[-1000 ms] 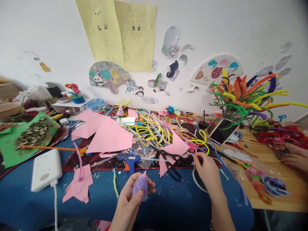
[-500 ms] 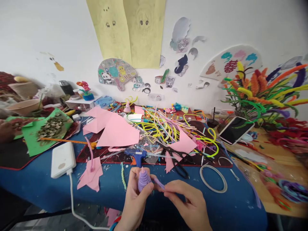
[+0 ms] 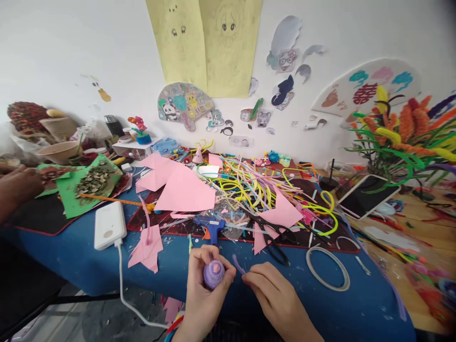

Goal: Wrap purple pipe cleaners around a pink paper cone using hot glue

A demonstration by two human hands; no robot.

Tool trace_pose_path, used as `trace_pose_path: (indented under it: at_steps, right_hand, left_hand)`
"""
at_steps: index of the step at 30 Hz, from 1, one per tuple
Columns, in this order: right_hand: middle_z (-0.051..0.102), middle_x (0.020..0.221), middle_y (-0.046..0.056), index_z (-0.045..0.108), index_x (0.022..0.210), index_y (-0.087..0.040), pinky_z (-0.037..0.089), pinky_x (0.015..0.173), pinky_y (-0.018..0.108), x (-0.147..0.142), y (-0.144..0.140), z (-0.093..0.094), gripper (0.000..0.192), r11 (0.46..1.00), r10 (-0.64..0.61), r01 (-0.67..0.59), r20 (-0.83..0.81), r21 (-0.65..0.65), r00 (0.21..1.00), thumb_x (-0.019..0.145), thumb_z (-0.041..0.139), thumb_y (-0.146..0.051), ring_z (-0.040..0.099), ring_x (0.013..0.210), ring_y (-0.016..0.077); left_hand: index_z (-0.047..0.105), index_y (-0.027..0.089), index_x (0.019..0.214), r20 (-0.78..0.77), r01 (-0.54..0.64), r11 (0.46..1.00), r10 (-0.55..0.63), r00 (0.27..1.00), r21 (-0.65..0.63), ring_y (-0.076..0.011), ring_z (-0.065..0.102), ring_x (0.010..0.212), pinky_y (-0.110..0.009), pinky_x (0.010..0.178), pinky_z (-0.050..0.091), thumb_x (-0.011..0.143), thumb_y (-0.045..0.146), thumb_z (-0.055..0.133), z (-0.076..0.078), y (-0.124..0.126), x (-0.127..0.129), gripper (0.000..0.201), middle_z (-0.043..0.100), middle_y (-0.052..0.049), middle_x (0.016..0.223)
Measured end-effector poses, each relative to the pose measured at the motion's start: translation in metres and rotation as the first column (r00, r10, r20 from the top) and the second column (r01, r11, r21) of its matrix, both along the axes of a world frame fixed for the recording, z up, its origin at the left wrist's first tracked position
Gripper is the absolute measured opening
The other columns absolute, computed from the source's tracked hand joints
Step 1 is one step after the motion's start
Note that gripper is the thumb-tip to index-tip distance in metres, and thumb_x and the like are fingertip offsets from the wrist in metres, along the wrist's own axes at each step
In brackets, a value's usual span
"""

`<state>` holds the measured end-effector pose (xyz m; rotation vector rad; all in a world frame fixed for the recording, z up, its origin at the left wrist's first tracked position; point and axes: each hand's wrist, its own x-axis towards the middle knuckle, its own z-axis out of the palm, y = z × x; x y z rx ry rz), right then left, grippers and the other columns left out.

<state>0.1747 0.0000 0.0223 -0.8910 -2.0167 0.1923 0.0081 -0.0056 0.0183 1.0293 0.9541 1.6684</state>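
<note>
Left hand (image 3: 204, 289) grips cone (image 3: 213, 274), tip toward camera; right hand (image 3: 274, 297) pinches stem (image 3: 238, 263) just right, near desk's front edge (image 3: 249, 313).

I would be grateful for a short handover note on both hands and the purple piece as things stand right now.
Left hand: closed around the purple coiled cone, tip toward the camera.
Right hand: pinching the loose purple pipe cleaner, which curves up beside the cone.
Nearby on the blue table: blue glue gun, black scissors, white tape ring, pile of pipe cleaners.
Done: cone looks fully coiled.
Left: the loose end is not yet wound on.
Another person's hand rests far left.
</note>
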Motion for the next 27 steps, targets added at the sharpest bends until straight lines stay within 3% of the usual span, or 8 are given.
trace_pose_path:
  at_steps: [7, 11, 13, 16, 20, 22, 25, 27]
  right_hand:
    - [0.079, 0.092, 0.003, 0.073, 0.122, -0.026, 0.063, 0.072, 0.019, 0.010, 0.002, -0.005, 0.026, 0.996, -0.063, 0.050, -0.185, -0.075, 0.981, 0.102, 0.059, -0.020, 0.078, 0.077, 0.0158]
    - [0.078, 0.095, 0.004, 0.076, 0.115, -0.028, 0.063, 0.076, 0.017, 0.014, -0.001, -0.003, 0.026, 0.985, -0.108, 0.069, -0.253, -0.160, 0.962, 0.101, 0.057, -0.017, 0.079, 0.091, 0.0174]
    - [0.075, 0.084, 0.002, 0.076, 0.108, -0.029, 0.062, 0.083, 0.020, 0.014, -0.002, -0.003, 0.024, 0.978, -0.111, 0.048, -0.317, -0.201, 0.942, 0.101, 0.056, -0.018, 0.077, 0.097, 0.0190]
    - [0.071, 0.084, 0.001, 0.074, 0.104, -0.028, 0.062, 0.077, 0.020, 0.009, -0.006, -0.006, 0.022, 0.949, -0.087, -0.059, -0.436, -0.310, 0.896, 0.104, 0.053, -0.024, 0.074, 0.082, 0.0159]
    - [0.066, 0.081, 0.001, 0.072, 0.103, -0.027, 0.059, 0.067, 0.019, -0.003, -0.011, -0.013, 0.025, 0.813, -0.116, -0.295, -0.637, -0.502, 0.762, 0.106, 0.048, -0.035, 0.065, 0.069, 0.0132]
    - [0.065, 0.078, 0.001, 0.073, 0.104, -0.027, 0.058, 0.067, 0.018, -0.009, -0.011, -0.015, 0.025, 0.770, -0.137, -0.359, -0.686, -0.528, 0.715, 0.105, 0.051, -0.038, 0.064, 0.069, 0.0128]
    - [0.067, 0.074, 0.000, 0.079, 0.097, -0.027, 0.056, 0.062, 0.015, -0.015, -0.007, -0.009, 0.021, 0.793, -0.097, -0.357, -0.680, -0.494, 0.727, 0.101, 0.061, -0.038, 0.064, 0.064, 0.0110]
    - [0.072, 0.073, 0.000, 0.081, 0.096, -0.029, 0.058, 0.062, 0.016, -0.017, -0.004, -0.003, 0.018, 0.825, -0.033, -0.361, -0.676, -0.435, 0.737, 0.099, 0.065, -0.037, 0.069, 0.065, 0.0118]
  left_hand:
    - [0.050, 0.026, 0.131, -0.328, -0.124, 0.992, 0.116, 0.938, -0.003, -0.0202, 0.061, 0.096, -0.032, 0.090, 0.048, 0.090, 0.021, 0.071, -0.010, -0.008, -0.009, 0.046, 0.060, -0.003, 0.103]
    - [0.059, 0.025, 0.123, -0.438, -0.082, 0.996, 0.092, 0.894, 0.042, -0.0224, 0.060, 0.104, -0.034, 0.097, 0.045, 0.100, 0.021, 0.055, -0.006, -0.009, -0.013, 0.024, 0.061, -0.007, 0.111]
    - [0.063, 0.025, 0.114, -0.452, -0.067, 0.997, 0.080, 0.889, 0.046, -0.0228, 0.061, 0.106, -0.035, 0.099, 0.044, 0.100, 0.021, 0.055, -0.004, -0.006, -0.013, 0.017, 0.062, -0.007, 0.111]
    - [0.065, 0.024, 0.109, -0.411, -0.024, 0.999, 0.013, 0.912, -0.022, -0.0240, 0.065, 0.102, -0.035, 0.092, 0.048, 0.094, 0.023, 0.064, -0.008, 0.000, -0.011, 0.014, 0.068, -0.007, 0.110]
    - [0.068, 0.022, 0.099, -0.419, -0.067, 0.991, 0.013, 0.908, -0.114, -0.0227, 0.065, 0.084, -0.032, 0.078, 0.050, 0.086, 0.027, 0.076, -0.020, 0.004, -0.007, 0.017, 0.070, -0.003, 0.091]
    - [0.069, 0.023, 0.107, -0.412, -0.089, 0.991, 0.040, 0.910, -0.100, -0.0241, 0.066, 0.092, -0.033, 0.085, 0.050, 0.087, 0.028, 0.075, -0.021, 0.002, -0.006, 0.022, 0.070, -0.005, 0.100]
    - [0.065, 0.024, 0.126, -0.379, -0.029, 0.997, -0.002, 0.926, -0.076, -0.0265, 0.061, 0.113, -0.036, 0.101, 0.046, 0.099, 0.032, 0.060, -0.015, -0.004, -0.006, 0.029, 0.067, -0.010, 0.121]
    - [0.064, 0.024, 0.128, -0.376, 0.002, 0.997, -0.030, 0.926, -0.074, -0.0255, 0.061, 0.111, -0.036, 0.101, 0.046, 0.104, 0.032, 0.051, -0.011, -0.007, -0.006, 0.029, 0.066, -0.011, 0.118]
